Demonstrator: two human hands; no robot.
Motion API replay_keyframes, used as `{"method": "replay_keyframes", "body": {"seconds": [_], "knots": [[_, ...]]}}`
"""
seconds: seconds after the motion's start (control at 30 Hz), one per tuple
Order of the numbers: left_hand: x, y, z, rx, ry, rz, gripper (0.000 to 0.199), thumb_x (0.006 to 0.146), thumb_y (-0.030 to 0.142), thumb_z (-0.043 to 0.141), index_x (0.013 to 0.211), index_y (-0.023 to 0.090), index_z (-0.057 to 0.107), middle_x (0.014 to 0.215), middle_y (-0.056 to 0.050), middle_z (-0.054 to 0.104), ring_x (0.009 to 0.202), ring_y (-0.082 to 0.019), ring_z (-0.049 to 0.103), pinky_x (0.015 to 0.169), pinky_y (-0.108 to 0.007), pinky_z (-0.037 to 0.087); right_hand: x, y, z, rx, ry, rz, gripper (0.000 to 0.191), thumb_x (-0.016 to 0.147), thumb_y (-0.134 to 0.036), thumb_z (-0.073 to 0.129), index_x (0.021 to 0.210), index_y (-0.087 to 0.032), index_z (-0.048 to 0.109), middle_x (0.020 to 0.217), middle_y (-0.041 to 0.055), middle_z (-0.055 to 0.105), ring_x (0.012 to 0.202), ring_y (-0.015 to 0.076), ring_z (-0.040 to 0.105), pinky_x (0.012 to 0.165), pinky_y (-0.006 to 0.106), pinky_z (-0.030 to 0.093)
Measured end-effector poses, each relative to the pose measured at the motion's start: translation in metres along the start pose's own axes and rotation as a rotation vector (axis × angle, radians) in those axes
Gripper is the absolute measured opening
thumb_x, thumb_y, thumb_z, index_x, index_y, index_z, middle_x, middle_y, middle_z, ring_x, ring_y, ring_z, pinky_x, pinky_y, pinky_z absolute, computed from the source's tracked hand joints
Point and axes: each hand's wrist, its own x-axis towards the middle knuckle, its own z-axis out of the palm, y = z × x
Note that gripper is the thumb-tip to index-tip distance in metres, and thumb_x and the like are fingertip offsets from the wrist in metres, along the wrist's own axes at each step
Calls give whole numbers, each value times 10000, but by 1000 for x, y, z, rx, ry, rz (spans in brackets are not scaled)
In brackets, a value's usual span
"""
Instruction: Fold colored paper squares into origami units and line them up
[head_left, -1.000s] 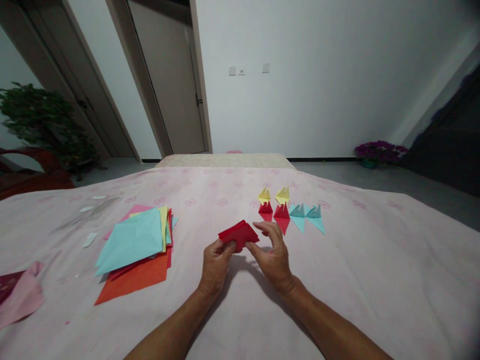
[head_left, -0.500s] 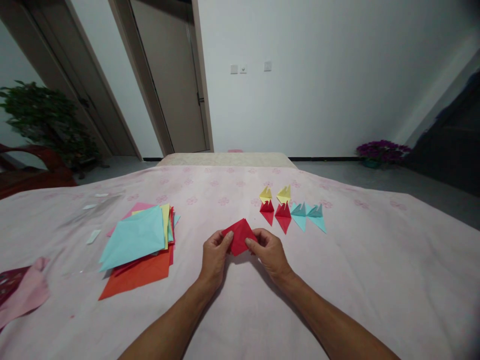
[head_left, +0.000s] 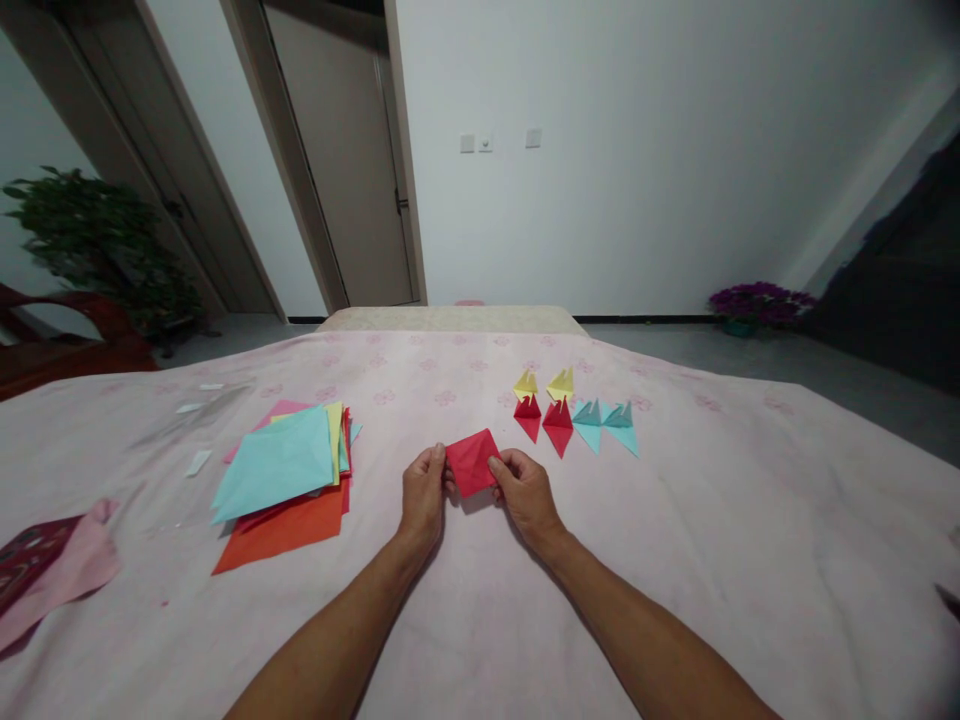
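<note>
A small folded square of red origami paper (head_left: 472, 464) is held up just above the cloth, between my two hands. My left hand (head_left: 424, 494) pinches its left corner between thumb and fingers. At the right edge, my right hand (head_left: 526, 492) grips it with the thumb lying on the front face. The fingers behind the paper are partly hidden. Beyond my right hand stand folded paper birds: two red ones, with one red bird (head_left: 557, 425) nearest, two yellow ones, including a yellow bird (head_left: 561, 383), and two light blue ones, including a blue bird (head_left: 619, 426).
A loose stack of coloured paper sheets (head_left: 281, 465) lies left of my hands, beside a clear plastic wrapper (head_left: 172, 500). A dark red packet (head_left: 34, 555) with pink paper sits far left. Pink flowered cloth (head_left: 712, 560) covers the table.
The red paper has turned slightly, and my left thumb has moved from its front face to its left corner. The whole view has shifted a little.
</note>
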Motion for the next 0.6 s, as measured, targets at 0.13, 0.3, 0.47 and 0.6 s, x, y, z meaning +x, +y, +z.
{"method": "replay_keyframes", "body": {"seconds": [0.13, 0.3, 0.47, 0.6], "knots": [[-2, 2, 2, -13, -61, -2, 524, 774, 631, 656, 873, 116, 665, 640, -5, 623, 484, -78, 475, 452, -188, 333, -1, 1, 0, -17, 47, -37, 321, 773, -502, 644, 731, -196, 555, 523, -46, 523, 435, 105, 444, 408, 226, 334], [-9, 10, 6, 58, -135, -16, 543, 589, 472, 851, 953, 89, 729, 791, -62, 726, 631, -146, 605, 586, -235, 447, -3, -3, 1, -61, 12, -91, 334, 754, -523, 639, 710, -203, 551, 503, -49, 511, 440, 115, 433, 420, 239, 341], [-16, 14, 5, 65, -131, 4, 524, 588, 449, 844, 941, 75, 745, 854, -98, 744, 703, -181, 637, 645, -264, 471, -4, -2, 2, -144, -45, -152, 324, 672, -480, 731, 723, -179, 623, 593, -24, 589, 547, 136, 499, 500, 245, 391], [-21, 13, 1, 106, -116, 23, 499, 634, 512, 803, 860, 72, 735, 669, -51, 696, 532, -123, 543, 517, -228, 393, -2, 3, 2, -185, -59, -155, 350, 724, -502, 674, 650, -164, 623, 543, -11, 577, 513, 137, 487, 479, 247, 355]]}}
